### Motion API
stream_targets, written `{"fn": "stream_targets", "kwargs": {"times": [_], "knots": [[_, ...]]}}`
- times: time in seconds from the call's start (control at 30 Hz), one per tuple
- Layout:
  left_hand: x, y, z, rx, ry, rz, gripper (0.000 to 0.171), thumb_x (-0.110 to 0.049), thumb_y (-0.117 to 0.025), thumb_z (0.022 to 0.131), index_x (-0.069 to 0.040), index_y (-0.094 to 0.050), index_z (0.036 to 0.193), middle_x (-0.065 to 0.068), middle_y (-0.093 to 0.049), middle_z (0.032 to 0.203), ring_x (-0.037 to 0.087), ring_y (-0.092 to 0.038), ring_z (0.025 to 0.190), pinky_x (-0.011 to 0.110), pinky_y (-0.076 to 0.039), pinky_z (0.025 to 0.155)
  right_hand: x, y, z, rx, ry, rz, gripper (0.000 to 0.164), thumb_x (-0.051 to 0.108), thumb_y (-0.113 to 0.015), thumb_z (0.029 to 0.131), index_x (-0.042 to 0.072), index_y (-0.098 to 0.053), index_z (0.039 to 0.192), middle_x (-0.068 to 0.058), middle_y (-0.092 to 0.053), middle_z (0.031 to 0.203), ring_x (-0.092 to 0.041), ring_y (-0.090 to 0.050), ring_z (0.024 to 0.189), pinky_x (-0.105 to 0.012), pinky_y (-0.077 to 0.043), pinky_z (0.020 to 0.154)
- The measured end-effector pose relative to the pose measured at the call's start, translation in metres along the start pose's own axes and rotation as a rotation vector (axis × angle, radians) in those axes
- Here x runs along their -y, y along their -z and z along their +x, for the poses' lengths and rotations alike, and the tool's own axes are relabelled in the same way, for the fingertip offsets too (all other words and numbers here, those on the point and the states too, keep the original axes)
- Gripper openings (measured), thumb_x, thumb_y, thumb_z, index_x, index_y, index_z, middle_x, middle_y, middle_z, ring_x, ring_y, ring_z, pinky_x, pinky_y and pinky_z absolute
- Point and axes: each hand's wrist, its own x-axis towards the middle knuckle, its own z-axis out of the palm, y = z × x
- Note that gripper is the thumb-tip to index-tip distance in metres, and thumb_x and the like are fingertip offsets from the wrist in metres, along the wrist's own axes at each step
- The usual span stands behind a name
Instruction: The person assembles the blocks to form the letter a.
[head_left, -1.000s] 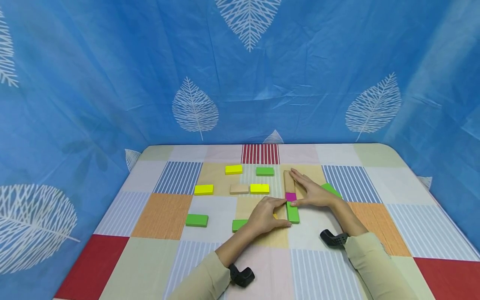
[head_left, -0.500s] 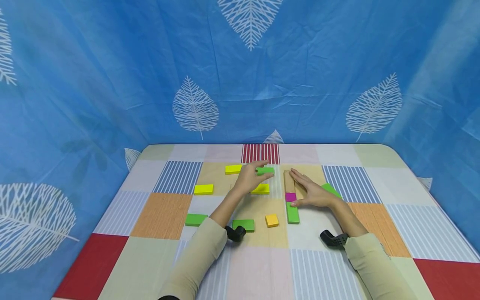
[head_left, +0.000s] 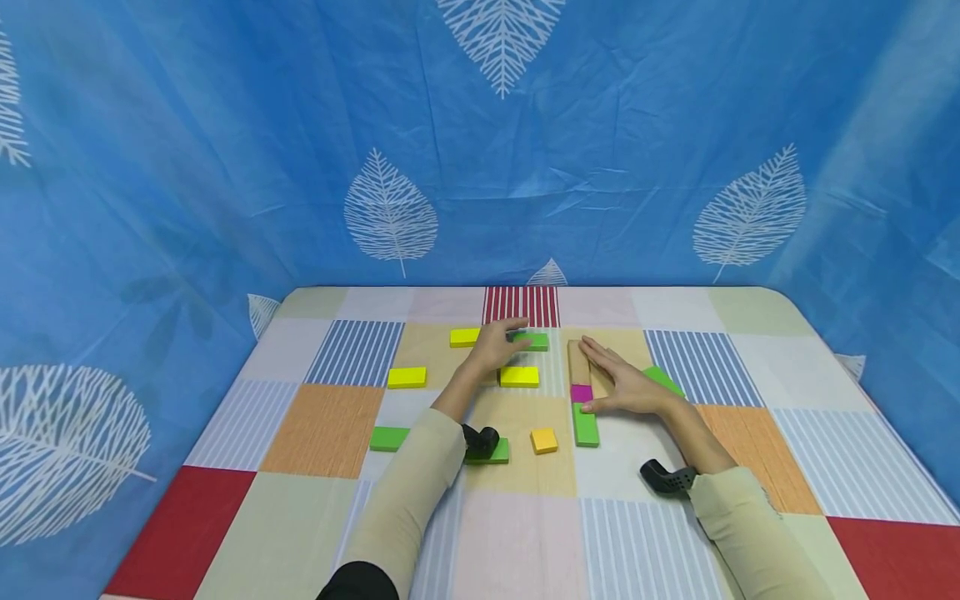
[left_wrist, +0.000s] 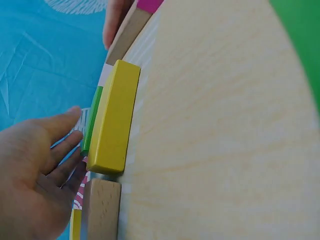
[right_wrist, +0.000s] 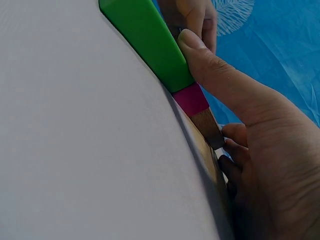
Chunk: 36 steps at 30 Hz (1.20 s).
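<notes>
My left hand (head_left: 492,346) is at the far green block (head_left: 536,342), its thumb and fingers spread at the block's left end. In the left wrist view that green block (left_wrist: 92,122) shows behind a yellow block (left_wrist: 116,120), and the fingers are loosely extended beside it. My right hand (head_left: 626,385) rests along a straight row made of a plain wooden block (head_left: 578,363), a purple block (head_left: 581,393) and a green block (head_left: 586,428). Its thumb touches the row's green block (right_wrist: 150,42), while its other fingers lie by the wooden block (right_wrist: 207,127).
An orange block (head_left: 543,441) lies left of the row. Another green block (head_left: 663,380) sits behind the right wrist. Yellow blocks (head_left: 407,377) and green ones (head_left: 388,439) are scattered leftward; the left forearm partly covers some. A blue leaf-print curtain (head_left: 615,167) borders the patchwork-covered table (head_left: 517,533).
My left hand has left the row's green block and reached forward and left to the far green block, uncovering the orange block. The right hand has stayed on the row.
</notes>
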Motion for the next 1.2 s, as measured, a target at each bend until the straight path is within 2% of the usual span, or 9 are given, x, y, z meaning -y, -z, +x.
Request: {"fn": "stream_targets", "kwargs": {"times": [0.17,0.37,0.67,0.93,1.2], "knots": [[0.005,-0.001,0.001,0.001,-0.026,0.039,0.04,-0.01,-0.065,0.087,-0.007,-0.057,0.126,0.006,-0.056,0.127,0.019,-0.048,0.12,0.028,-0.037,0.101,0.0,0.001,0.0,0.0,0.005,-0.005,0.109,0.046,-0.078,0.068,0.011,-0.013,0.149,-0.008,-0.005,0.154,-0.039,-0.002,0.137,-0.061,-0.009,0.105],[0.009,-0.003,0.003,-0.016,-0.045,0.079,0.036,-0.009,-0.067,0.084,-0.01,-0.063,0.12,0.006,-0.06,0.122,0.02,-0.05,0.117,0.029,-0.039,0.099,0.002,0.002,0.0,0.003,-0.005,-0.01,0.109,0.046,-0.078,0.069,0.012,-0.013,0.149,-0.008,-0.005,0.154,-0.041,-0.002,0.137,-0.062,-0.009,0.105],[-0.004,-0.006,0.009,-0.011,-0.031,0.056,0.034,-0.012,-0.069,0.083,-0.015,-0.066,0.116,0.003,-0.062,0.119,0.017,-0.052,0.114,0.028,-0.043,0.094,0.003,0.001,0.0,0.009,-0.01,-0.017,0.108,0.046,-0.077,0.069,0.013,-0.012,0.149,-0.008,-0.005,0.154,-0.043,-0.003,0.136,-0.064,-0.009,0.104],[-0.01,-0.013,0.015,-0.003,-0.035,0.146,0.033,-0.016,-0.068,0.084,-0.017,-0.066,0.117,0.001,-0.062,0.118,0.016,-0.052,0.116,0.028,-0.04,0.097,0.006,0.002,0.0,0.011,-0.011,-0.004,0.107,0.046,-0.077,0.07,0.012,-0.013,0.149,-0.007,-0.005,0.154,-0.042,-0.003,0.136,-0.064,-0.01,0.104],[-0.011,-0.018,0.019,0.003,-0.031,0.154,0.033,-0.016,-0.068,0.085,-0.016,-0.065,0.118,0.002,-0.061,0.12,0.018,-0.051,0.117,0.028,-0.038,0.099,0.006,0.003,0.0,0.012,-0.014,-0.003,0.107,0.046,-0.077,0.07,0.012,-0.013,0.149,-0.005,-0.005,0.155,-0.04,-0.003,0.137,-0.063,-0.01,0.104]]}}
